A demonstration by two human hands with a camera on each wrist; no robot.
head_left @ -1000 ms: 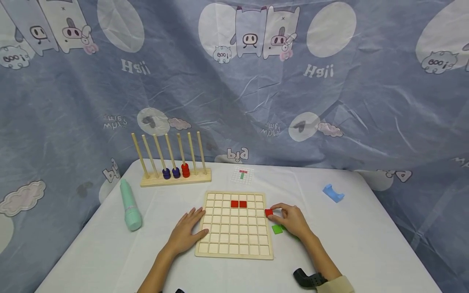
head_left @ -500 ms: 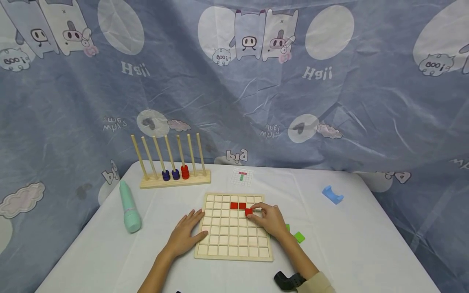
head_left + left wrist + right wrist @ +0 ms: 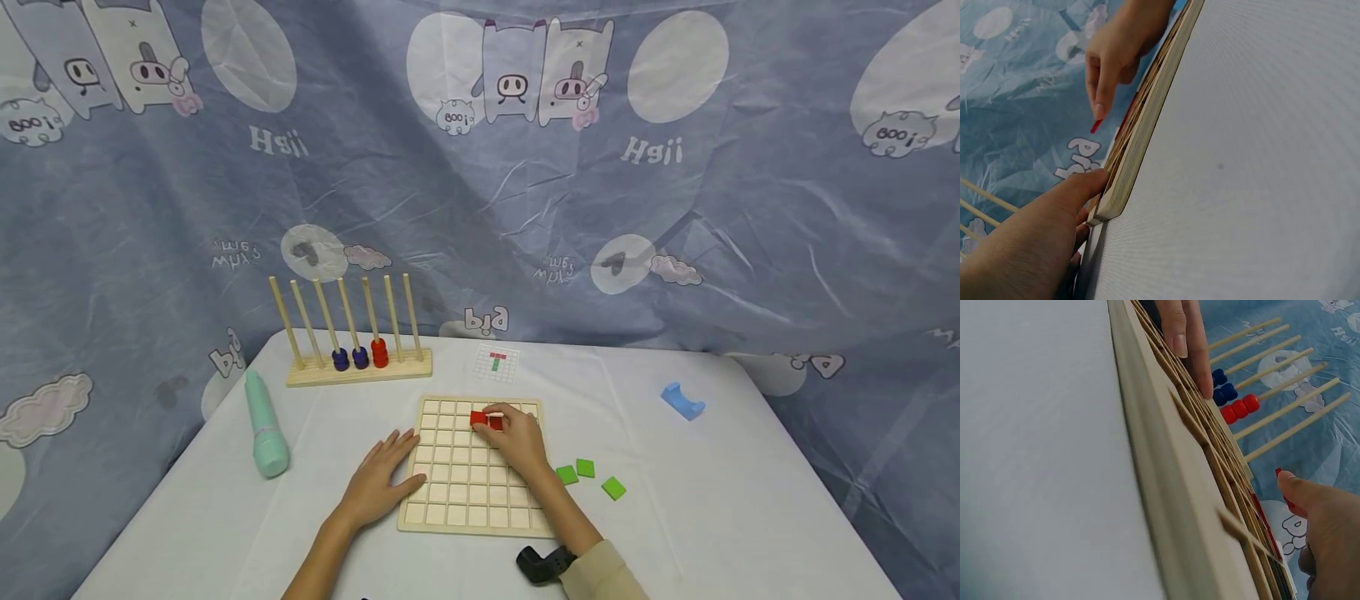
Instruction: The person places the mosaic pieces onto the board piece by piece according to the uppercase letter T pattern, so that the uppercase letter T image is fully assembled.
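A square wooden grid board (image 3: 438, 504) lies on the white table. My left hand (image 3: 378, 479) rests at its left edge, fingers spread and thumb over the rim; the left wrist view shows the thumb (image 3: 1088, 182) on the board's corner. Over the board's upper part, my right hand (image 3: 517, 437) pinches a red square tile (image 3: 477, 418) between thumb and fingers. That tile is raised above the grid in the left wrist view. Just right of it, a second red tile (image 3: 496, 423) sits in a cell, partly behind the fingers. Whatever lies under the held tile is hidden.
Several green tiles (image 3: 585, 468) lie right of the board. Behind it is a pattern card (image 3: 496, 363) with a red and green T. A wooden peg rack (image 3: 360, 375) with beads, a mint-green tapered object (image 3: 266, 429) and a blue curved piece (image 3: 682, 402) stand farther out.
My right hand has carried the red tile leftward from beside the board, across the grid, to the seated red tiles. The green tiles have come into view. My left hand has stayed in place.
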